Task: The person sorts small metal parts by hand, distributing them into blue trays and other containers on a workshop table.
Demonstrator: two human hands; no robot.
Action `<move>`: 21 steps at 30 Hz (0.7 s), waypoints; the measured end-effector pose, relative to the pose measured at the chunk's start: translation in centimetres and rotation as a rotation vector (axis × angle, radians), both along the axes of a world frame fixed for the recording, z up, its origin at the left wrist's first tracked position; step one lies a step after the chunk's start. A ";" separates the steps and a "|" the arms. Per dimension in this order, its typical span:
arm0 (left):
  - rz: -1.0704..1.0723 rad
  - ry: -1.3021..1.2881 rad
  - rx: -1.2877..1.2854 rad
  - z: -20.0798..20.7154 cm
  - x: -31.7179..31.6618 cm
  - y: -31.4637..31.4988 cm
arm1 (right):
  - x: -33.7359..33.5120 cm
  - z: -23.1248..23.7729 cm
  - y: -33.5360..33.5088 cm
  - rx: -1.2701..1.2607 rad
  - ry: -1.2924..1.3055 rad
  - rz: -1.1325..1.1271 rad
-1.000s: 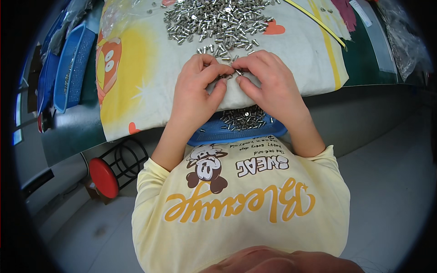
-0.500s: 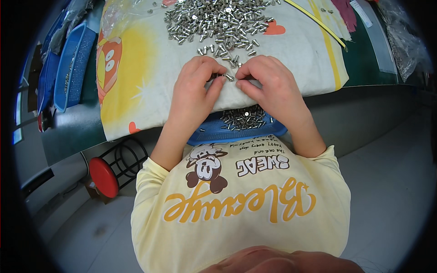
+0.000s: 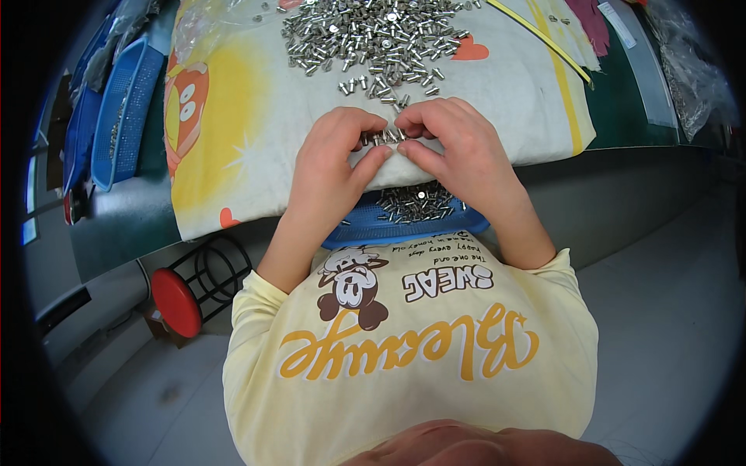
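Observation:
Between my two hands, a short row of small silvery screws (image 3: 384,138) lies close above the white cloth (image 3: 256,186). My left hand (image 3: 336,149) curls around the left end of that row, its thumb and bent fingers closed on the screws. At the right end, thumb and fingertips of my right hand (image 3: 458,144) pinch the screws too. A large heap of similar screws (image 3: 373,39) spreads on the cloth just beyond my fingers, with a few loose ones at its near edge. Below the cloth's front edge, a blue basket (image 3: 365,229) against my shirt holds more screws (image 3: 416,203).
Another blue basket (image 3: 124,116) stands on the green table (image 3: 148,221) at the left. A yellow strip (image 3: 536,39) lies across the cloth at the far right. Clear plastic bags (image 3: 691,70) are at the right edge. A red stool (image 3: 177,301) stands at the lower left.
Several screws now show in a row between my fingers, where fewer were visible before. My hands have shifted slightly, and the right fingertips have drawn nearer the left ones.

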State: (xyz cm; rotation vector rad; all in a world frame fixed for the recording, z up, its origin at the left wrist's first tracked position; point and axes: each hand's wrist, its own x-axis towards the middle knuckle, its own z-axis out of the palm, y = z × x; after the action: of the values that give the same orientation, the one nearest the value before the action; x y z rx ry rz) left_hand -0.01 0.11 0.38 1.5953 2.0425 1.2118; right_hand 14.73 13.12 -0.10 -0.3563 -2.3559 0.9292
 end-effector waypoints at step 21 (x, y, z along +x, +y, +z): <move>-0.020 -0.053 0.038 0.0 -0.9 0.3 | 0.0 0.1 -0.1 -0.023 -0.006 -0.005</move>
State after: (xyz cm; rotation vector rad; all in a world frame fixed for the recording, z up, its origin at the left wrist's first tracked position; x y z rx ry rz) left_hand -0.87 0.41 0.39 1.5787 1.9780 1.2790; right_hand 14.70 13.01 -0.02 -0.3740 -2.3508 0.9547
